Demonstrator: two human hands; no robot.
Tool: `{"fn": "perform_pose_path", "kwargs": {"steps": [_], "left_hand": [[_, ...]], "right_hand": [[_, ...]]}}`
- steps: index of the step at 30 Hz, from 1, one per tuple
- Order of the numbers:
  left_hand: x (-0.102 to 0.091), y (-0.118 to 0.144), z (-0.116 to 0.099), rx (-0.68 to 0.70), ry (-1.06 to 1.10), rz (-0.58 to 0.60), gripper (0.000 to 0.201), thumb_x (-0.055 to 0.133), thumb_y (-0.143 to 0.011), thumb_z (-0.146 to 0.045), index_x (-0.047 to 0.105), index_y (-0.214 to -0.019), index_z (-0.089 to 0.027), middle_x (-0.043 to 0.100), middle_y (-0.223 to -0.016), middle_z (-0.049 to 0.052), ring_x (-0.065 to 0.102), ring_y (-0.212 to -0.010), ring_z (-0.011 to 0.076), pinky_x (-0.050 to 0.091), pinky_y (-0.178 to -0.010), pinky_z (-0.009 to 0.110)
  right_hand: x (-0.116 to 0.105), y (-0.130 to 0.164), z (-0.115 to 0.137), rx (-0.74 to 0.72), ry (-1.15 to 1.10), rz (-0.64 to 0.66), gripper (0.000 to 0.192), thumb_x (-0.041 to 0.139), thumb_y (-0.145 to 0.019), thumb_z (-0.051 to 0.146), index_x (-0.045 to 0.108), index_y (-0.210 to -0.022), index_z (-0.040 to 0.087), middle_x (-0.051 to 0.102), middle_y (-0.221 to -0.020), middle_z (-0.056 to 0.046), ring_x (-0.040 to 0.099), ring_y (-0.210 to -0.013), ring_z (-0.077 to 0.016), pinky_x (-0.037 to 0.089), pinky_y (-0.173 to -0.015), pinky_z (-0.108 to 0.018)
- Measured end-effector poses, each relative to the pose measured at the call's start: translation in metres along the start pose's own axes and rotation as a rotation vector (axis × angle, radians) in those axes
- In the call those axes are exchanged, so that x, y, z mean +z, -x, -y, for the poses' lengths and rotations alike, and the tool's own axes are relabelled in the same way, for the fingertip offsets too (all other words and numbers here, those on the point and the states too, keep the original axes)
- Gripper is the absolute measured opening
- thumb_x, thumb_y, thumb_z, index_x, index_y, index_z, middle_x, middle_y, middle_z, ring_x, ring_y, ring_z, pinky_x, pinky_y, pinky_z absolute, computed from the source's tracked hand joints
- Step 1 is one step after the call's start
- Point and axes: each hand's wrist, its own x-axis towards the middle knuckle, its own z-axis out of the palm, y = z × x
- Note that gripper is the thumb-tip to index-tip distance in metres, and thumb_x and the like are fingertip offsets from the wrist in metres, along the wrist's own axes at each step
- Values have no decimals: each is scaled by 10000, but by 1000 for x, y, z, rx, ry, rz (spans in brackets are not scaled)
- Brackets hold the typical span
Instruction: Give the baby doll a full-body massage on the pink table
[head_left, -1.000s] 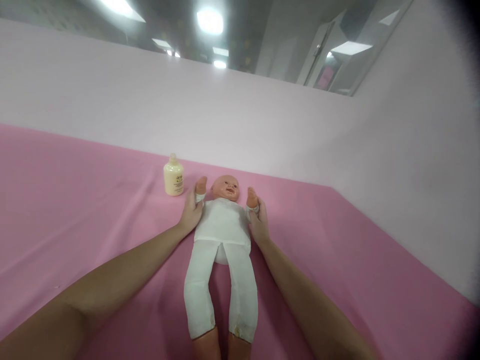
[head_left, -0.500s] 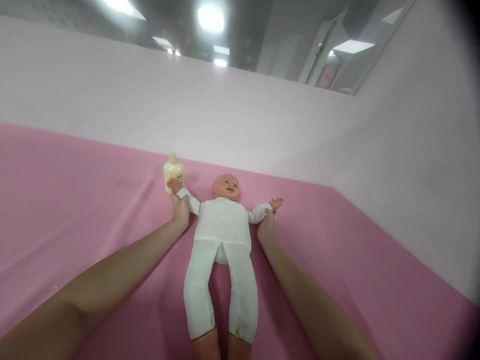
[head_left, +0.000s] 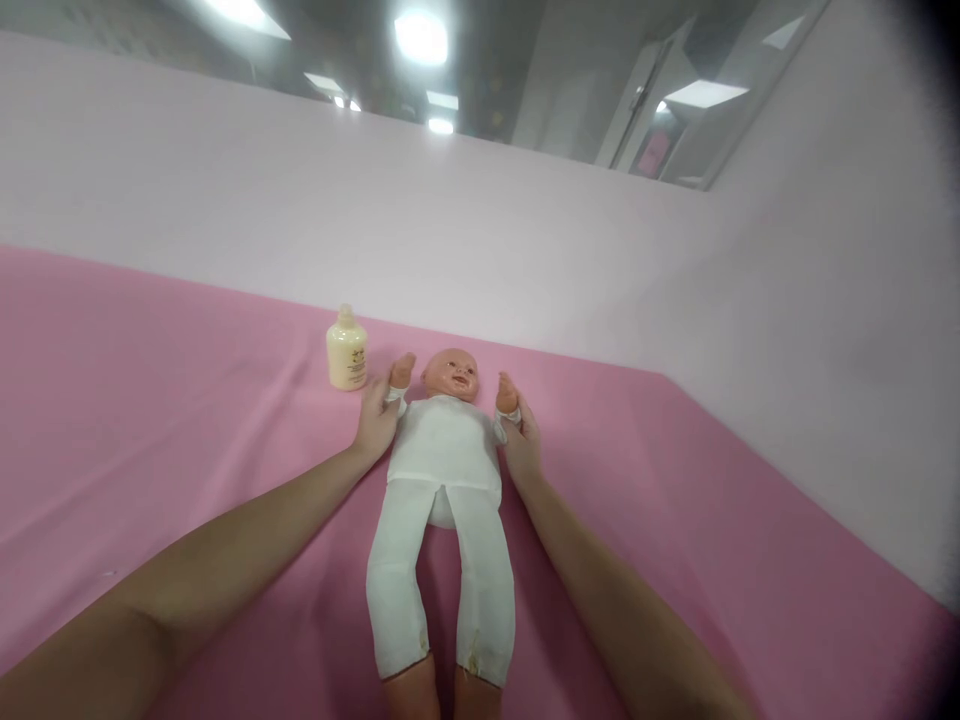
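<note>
A baby doll (head_left: 445, 445) in a white top and white trousers lies on its back, head away from me. My left hand (head_left: 375, 420) is closed around the doll's arm on the left, near the wrist. On the other side my right hand (head_left: 525, 445) grips the doll's other arm, also by the sleeve end. Both doll arms are bent up, with the doll's hands raised beside its head. My fingers are partly hidden behind the sleeves. The doll's feet lie outside the picture.
A pale yellow pump-neck bottle (head_left: 347, 355) stands left of the doll's head. Pink sheeting (head_left: 225, 400) covers the surface, creased at left. A white wall (head_left: 450, 230) rises behind and along the right, with a glass panel (head_left: 480, 60) above it.
Both my hands have moved inward, bringing the doll's arms from stretched out sideways to bent up near its head. The bottle, partly covered before, now shows fully.
</note>
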Motion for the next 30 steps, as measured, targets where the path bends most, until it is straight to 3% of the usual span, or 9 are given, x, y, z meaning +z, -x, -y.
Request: {"fn": "perform_pose_path", "kwargs": {"steps": [5,10,24,30], "left_hand": [[1,1,-5,177,-185,114,598,428,-754,-24,633,-1275,-233,605,-1242,69,527,-1205,224,398,-1101,448],[5,4,-4,192,-246,270,653,387,-709,21,694,-1201,-280,643,-1175,56,560,-1129,228,426,-1054,469],[8,5,-6,160,-232,251,629,402,-693,3,704,-1163,-285,644,-1136,66,544,-1117,253,386,-1056,490],[4,7,-15,98,-147,38,619,484,-703,-29,539,-1289,-221,546,-1269,98,457,-1238,279,301,-1135,512]], "right_hand": [[-2,-2,-5,-115,225,122,560,419,-704,94,688,-1170,249,604,-1253,-52,526,-1212,-195,384,-1118,-419],[-1,-1,-10,-189,333,189,594,382,-672,53,722,-1114,260,617,-1216,-50,524,-1195,-190,372,-1122,-431],[1,0,-7,-163,285,179,542,417,-671,71,726,-1073,262,625,-1194,-42,511,-1187,-206,344,-1129,-453],[3,5,2,-128,145,105,495,468,-788,139,590,-1258,238,570,-1305,-57,499,-1240,-199,339,-1136,-442]]}}
